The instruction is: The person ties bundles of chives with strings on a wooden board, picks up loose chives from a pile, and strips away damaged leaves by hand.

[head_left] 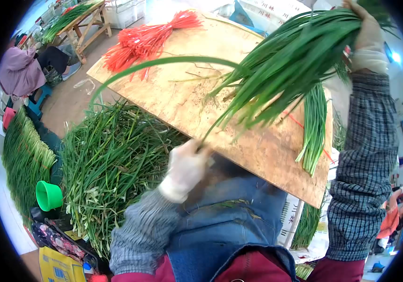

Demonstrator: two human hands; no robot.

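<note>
My right hand (369, 40), in a whitish glove, grips a large bunch of garlic chives (290, 61) and holds it up over the right part of a wooden board (253, 145). The leaf ends hang down toward the lower left. My left hand (185, 167), gloved too and slightly blurred, is pinched at the board's near edge on a thin strand of chive (207, 137). One long leaf (164, 61) arches leftward from the bunch. On the board's right side lies a smaller bundle of chives (315, 127), with a red tie strip beside it.
Red plastic ties (140, 44) lie at the board's far left. A big heap of loose chives (117, 164) fills the left, beside a green cup (49, 196) and stacked chives (25, 157). A seated person (20, 70) and a wooden table (77, 23) are farther back.
</note>
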